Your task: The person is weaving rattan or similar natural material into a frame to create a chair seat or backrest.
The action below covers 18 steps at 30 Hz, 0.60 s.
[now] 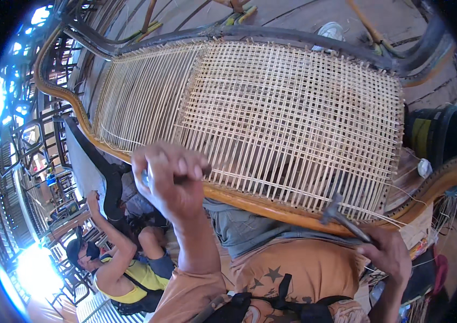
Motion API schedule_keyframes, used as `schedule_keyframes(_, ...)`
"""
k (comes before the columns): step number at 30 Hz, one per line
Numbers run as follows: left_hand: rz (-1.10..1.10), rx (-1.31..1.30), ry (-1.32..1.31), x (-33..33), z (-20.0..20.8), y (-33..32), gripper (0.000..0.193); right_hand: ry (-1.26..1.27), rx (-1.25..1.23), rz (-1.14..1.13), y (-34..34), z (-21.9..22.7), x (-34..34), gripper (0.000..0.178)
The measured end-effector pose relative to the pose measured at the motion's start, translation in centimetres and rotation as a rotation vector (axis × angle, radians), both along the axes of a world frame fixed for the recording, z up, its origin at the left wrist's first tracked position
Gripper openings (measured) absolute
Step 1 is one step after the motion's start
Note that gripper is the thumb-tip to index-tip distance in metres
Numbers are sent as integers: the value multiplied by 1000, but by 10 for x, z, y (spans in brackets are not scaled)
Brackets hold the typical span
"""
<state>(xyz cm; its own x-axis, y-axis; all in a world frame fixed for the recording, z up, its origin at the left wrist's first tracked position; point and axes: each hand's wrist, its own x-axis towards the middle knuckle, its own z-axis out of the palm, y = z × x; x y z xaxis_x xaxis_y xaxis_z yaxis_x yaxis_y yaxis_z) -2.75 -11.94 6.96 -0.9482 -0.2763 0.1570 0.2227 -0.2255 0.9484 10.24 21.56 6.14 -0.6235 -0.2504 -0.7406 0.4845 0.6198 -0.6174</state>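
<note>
My right hand (388, 252) grips a small hammer (344, 216), its metal head hanging over the near rail of a curved wooden seat frame (271, 203). My left hand (172, 175) is raised in front of the rail with its fingers curled closed. A dark bit shows by its fingertips, but what it holds I cannot make out. Pale woven cane (293, 102) fills the frame. The weave is a close grid on the right and far part; single parallel strands (142, 91) run across the left section. Along the near edge the crosswise strands are fewer, leaving gaps.
A black bucket (446, 134) with a yellow patch stands off the right end. A crumpled white cup-like thing (330, 33) lies beyond the far rail. At the left, a co-worker (126, 274) in a yellow top sits by a dark-edged panel (86, 167). Loose cane strands lie at right.
</note>
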Motion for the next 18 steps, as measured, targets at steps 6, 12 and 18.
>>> schedule_keyframes(6, -307, -3, -158, 81, -12, 25, 19, -424, -7, -537, 90, -3, 156, 25)
schedule_keyframes(12, -871, -482, -60, 106, -4, 70, 24, -513, 13, -821, 105, -47, 255, 18)
schedule_keyframes(18, -1275, -673, 246, 114, 13, 138, 20, -232, 355, -818, 82, -97, 308, 19)
